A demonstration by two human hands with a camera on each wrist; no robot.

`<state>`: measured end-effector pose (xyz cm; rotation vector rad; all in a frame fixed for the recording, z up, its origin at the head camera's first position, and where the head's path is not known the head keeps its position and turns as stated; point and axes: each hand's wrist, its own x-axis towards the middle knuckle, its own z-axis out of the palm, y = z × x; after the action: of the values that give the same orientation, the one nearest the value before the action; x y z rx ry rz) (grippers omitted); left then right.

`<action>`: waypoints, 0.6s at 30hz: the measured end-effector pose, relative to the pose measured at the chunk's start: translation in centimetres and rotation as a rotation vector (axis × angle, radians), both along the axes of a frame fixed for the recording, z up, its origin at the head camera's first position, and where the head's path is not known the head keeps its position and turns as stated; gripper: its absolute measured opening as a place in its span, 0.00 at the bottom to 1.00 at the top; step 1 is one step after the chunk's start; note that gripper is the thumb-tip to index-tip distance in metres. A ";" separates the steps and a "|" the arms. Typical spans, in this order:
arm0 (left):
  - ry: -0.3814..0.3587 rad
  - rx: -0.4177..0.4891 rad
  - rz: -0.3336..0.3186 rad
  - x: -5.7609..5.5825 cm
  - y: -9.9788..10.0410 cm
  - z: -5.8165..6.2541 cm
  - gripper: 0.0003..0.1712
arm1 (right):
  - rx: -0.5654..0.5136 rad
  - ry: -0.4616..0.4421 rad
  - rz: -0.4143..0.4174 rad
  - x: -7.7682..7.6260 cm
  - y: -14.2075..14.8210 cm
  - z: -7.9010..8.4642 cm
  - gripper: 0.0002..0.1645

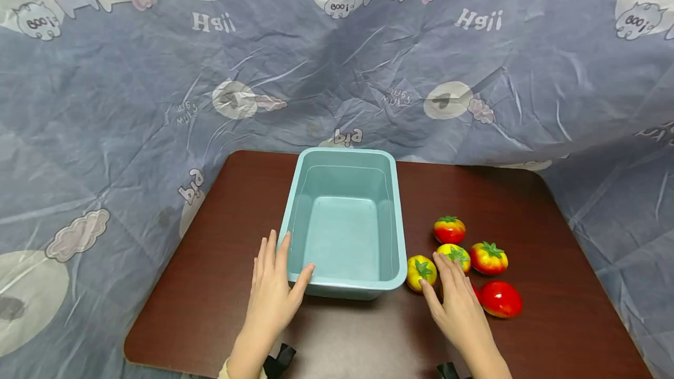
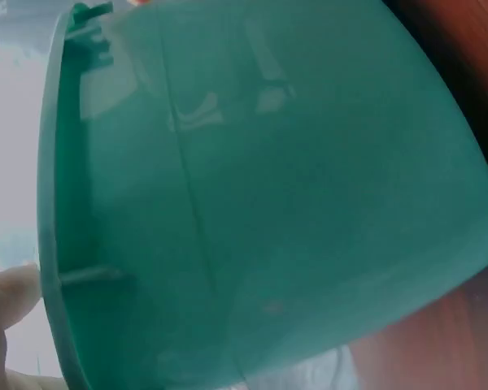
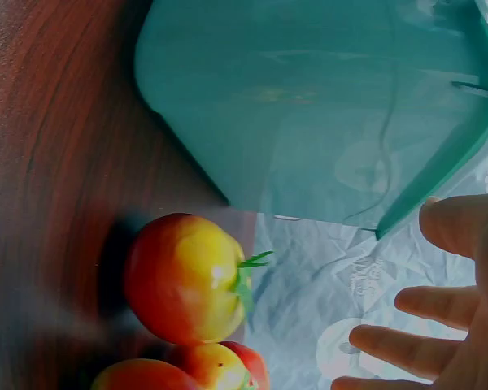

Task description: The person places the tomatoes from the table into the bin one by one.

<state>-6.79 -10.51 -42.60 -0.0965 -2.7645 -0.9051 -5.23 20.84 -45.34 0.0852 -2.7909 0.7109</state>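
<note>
so the person has both hands apart from each other, fingers straight and loosely spread, not clamped on anything. left hand (image 1: 274,291) is at the near left corner of a blue-green bin (image 1: 301,215), thumb right by the rim, though it's hard to tell how firmly it touches, if at all. the bin sits upright around the middle of a dark brown table (image 1: 210,285), inside floor in plain view. right hand (image 1: 460,312) is over a bunch of shiny tomato-looking things just right of the bin; can't tell whether the fingertips actually touch any. closest to the bin there's a yellow tomato (image 1: 421,268), with another yellowish one (image 1: 450,250) by the index finger. a red-and-yellow one (image 1: 449,230) sits farther back, an orange-red one (image 1: 489,259) off to the right, and a plain red one (image 1: 501,299) nearer the person. behind it all hangs a crinkly blue-grey cartoon cloth (image 1: 158,86).
</note>
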 end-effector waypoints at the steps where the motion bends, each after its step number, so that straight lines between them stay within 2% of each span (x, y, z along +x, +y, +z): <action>1: -0.018 0.020 0.002 0.0 -0.2 0.0 0.42 | 0.005 0.004 0.001 -0.1 0.0 -0.1 0.36; 7: -0.112 0.135 0.011 0.0 -1.1 -0.5 0.43 | 0.015 0.000 0.005 -0.9 -0.2 -0.8 0.35; 14: -0.119 0.231 0.001 0.1 -1.7 -1.6 0.44 | 0.064 -0.008 0.026 -2.3 -0.6 -1.7 0.38; 18: -0.122 0.319 -0.009 -0.2 -1.5 -2.2 0.43 | 0.083 -0.030 0.040 -3.0 -0.8 -2.1 0.40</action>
<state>-7.03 -12.05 -44.79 0.0010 -2.6867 -1.3822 -8.28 20.01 -47.43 0.1472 -2.8550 0.6107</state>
